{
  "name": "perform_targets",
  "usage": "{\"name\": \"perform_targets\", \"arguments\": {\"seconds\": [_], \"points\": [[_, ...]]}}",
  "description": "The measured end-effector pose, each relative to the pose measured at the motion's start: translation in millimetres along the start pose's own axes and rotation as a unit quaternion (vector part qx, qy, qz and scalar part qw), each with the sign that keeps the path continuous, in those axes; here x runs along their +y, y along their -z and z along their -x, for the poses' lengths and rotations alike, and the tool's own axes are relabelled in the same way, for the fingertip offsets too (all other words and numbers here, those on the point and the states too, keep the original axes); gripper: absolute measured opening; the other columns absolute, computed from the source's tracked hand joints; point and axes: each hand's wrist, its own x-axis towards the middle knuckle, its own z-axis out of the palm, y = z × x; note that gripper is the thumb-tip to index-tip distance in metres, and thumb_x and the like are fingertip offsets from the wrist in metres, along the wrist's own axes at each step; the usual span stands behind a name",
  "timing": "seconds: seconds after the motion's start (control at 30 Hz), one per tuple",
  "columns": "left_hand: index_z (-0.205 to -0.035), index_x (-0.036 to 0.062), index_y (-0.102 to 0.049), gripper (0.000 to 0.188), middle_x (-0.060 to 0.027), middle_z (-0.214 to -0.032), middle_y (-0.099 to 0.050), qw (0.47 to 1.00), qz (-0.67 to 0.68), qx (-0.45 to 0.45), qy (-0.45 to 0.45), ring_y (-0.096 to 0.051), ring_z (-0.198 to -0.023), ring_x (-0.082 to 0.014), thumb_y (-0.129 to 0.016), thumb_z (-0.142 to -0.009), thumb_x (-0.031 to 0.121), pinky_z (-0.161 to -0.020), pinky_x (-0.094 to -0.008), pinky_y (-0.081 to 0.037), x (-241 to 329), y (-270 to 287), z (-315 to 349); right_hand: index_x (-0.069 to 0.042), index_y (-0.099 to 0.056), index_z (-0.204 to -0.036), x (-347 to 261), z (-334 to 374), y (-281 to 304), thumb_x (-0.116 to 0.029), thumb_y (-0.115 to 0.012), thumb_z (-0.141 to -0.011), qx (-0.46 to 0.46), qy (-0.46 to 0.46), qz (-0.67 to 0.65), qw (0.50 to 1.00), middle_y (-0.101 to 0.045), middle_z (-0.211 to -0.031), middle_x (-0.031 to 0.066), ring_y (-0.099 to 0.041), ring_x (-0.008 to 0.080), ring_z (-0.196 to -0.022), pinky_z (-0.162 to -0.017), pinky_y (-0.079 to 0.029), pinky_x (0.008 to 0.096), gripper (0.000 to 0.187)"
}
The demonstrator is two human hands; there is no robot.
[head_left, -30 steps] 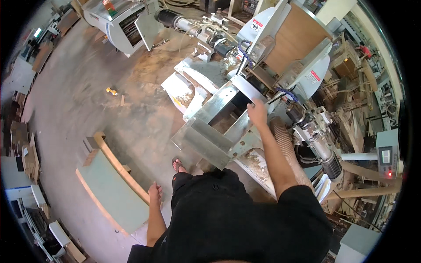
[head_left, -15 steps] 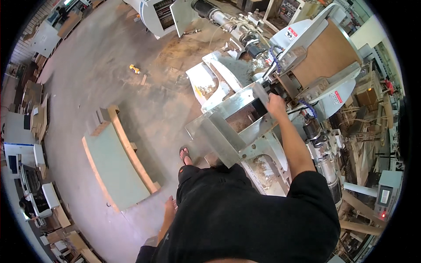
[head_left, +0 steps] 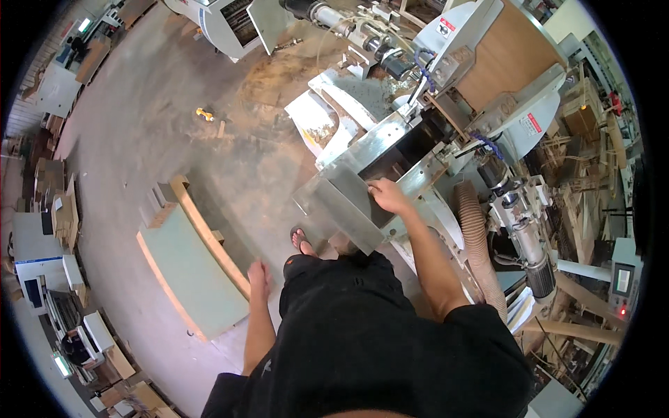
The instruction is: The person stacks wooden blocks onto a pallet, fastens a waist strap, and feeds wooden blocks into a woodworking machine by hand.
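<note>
My right hand [head_left: 390, 196] is closed at the upper edge of a grey metal plate [head_left: 348, 202], which lies across the near end of a white machine's frame [head_left: 376, 148]. The thumb and fingers are bent together there, and the hand partly hides what they grip. My left hand [head_left: 259, 280] hangs beside my leg, holding nothing, its fingers loosely bent. Nearest to it on the floor lies a curved panel [head_left: 188, 272] with a pale green face and light wood edges. Two small grey-topped blocks [head_left: 162, 200] sit at its far end.
A ribbed hose [head_left: 475, 240] runs down at the machine's right side, near a motor [head_left: 538, 279]. Wood offcuts [head_left: 575, 237] pile up farther right. A yellow object [head_left: 204, 113] lies on the dusty floor [head_left: 223, 160]. Cardboard and boards [head_left: 63, 209] are stacked at left.
My right hand has come back toward me, from the far part of the machine frame to the near plate. My left hand has risen and moved forward slightly. The view has shifted a little.
</note>
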Motion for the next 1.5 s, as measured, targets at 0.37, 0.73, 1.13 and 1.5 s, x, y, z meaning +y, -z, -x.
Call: {"name": "perform_targets", "arguments": {"seconds": [0.37, 0.73, 1.13, 1.5], "points": [[-0.143, 0.0023, -0.027, 0.080, -0.0127, -0.148, -0.028, 0.870, -0.224, -0.382, -0.214, -0.025, -0.137, -0.0242, -0.026, -0.092, 0.064, -0.111, -0.0431, -0.017, 228.3, -248.9, 68.8, -0.002, -0.021, -0.145, -26.3, 113.6, -38.7, -0.070, -0.030, -0.087, 0.279, -0.324, -0.573, 0.699, -0.014, -0.152, 0.0170, -0.013, 0.0284, -0.141, -0.111, -0.012, 0.0429, 0.090], [-0.147, 0.0055, -0.014, 0.108, -0.0132, -0.151, -0.020, 0.791, -0.390, -0.466, -0.076, -0.023, -0.137, -0.0246, -0.025, -0.075, 0.085, -0.109, -0.0334, -0.020, 234.3, -286.4, 86.6, -0.005, -0.009, -0.147, -68.0, 103.5, -98.3, -0.080, -0.025, -0.080, 0.316, -0.167, -0.722, 0.593, -0.027, -0.147, 0.0138, -0.033, 0.0276, -0.131, -0.107, -0.028, 0.0401, 0.102], [-0.145, 0.0079, -0.026, 0.096, -0.0109, -0.142, -0.038, 0.815, -0.319, -0.482, -0.034, -0.038, -0.127, -0.0234, -0.026, -0.081, 0.079, -0.104, -0.0341, -0.030, 240.3, -282.7, 63.6, -0.007, -0.006, -0.148, -67.1, 102.1, -109.1, -0.080, -0.020, -0.081, 0.319, -0.192, -0.739, 0.561, -0.013, -0.152, 0.0123, -0.018, 0.0308, -0.138, -0.110, -0.018, 0.0461, 0.100], [-0.135, 0.0028, -0.036, 0.079, -0.0133, -0.126, -0.052, 0.976, -0.089, -0.173, -0.102, -0.051, -0.113, -0.0207, -0.037, -0.087, 0.066, -0.093, -0.0376, -0.038, 201.5, -133.4, -41.8, -0.001, -0.034, -0.137, -25.2, 164.9, -78.8, -0.075, -0.023, -0.085, 0.383, -0.277, -0.677, 0.565, -0.051, -0.127, 0.0168, -0.054, 0.0282, -0.103, -0.085, -0.042, 0.0422, 0.091]]}}
